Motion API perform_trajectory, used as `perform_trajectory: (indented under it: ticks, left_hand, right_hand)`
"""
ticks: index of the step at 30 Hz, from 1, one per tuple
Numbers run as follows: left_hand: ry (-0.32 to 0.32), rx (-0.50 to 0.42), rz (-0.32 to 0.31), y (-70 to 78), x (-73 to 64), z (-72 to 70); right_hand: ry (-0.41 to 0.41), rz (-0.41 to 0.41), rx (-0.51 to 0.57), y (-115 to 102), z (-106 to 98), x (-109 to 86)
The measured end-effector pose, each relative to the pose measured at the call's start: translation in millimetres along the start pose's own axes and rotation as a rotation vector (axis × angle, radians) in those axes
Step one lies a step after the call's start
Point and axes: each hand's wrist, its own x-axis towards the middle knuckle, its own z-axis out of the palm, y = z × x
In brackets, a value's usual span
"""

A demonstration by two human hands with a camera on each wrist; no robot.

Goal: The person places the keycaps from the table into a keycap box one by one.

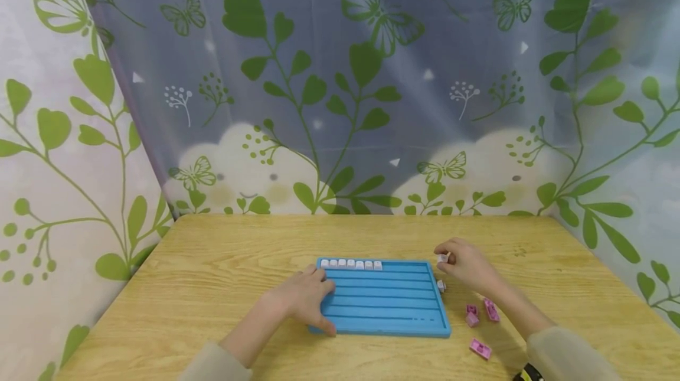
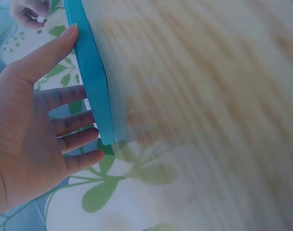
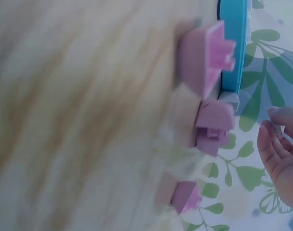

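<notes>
A blue ridged tray (image 1: 382, 304) lies on the wooden table, with a row of several white keycaps (image 1: 351, 264) along the left part of its top groove. My left hand (image 1: 305, 298) rests against the tray's left side, thumb at the near corner and fingers spread along the edge; the left wrist view shows the palm and loosely straight fingers (image 2: 79, 139). To the right of the tray's far corner, my right hand (image 1: 467, 266) pinches a white keycap (image 1: 442, 258) between thumb and fingertips, raised above the table.
Another white keycap (image 1: 441, 286) lies by the tray's right edge. Several pink keycaps (image 1: 480, 348) are scattered right of the tray, under and near my right forearm. A black and yellow object (image 1: 528, 373) shows at the bottom edge. A patterned curtain (image 1: 329, 103) stands behind the table.
</notes>
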Motion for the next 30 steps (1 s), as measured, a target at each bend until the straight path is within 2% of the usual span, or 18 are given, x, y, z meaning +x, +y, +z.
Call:
perform_trajectory:
  ticks: [15, 21, 30]
  left_hand:
    - [0.003, 0.011, 0.002, -1.4, 0.1, -0.6]
    - [0.001, 0.017, 0.003, -0.9, -0.4, -0.4]
    - [-0.004, 0.004, -0.004, 0.0, -2.2, -1.9]
  right_hand:
    - [-0.048, -0.124, -0.038, -18.9, 16.3, 30.9]
    - [-0.084, -0.120, 0.003, -29.0, 23.5, 41.7]
    - [-0.119, -0.149, -0.013, -38.1, 37.0, 54.0]
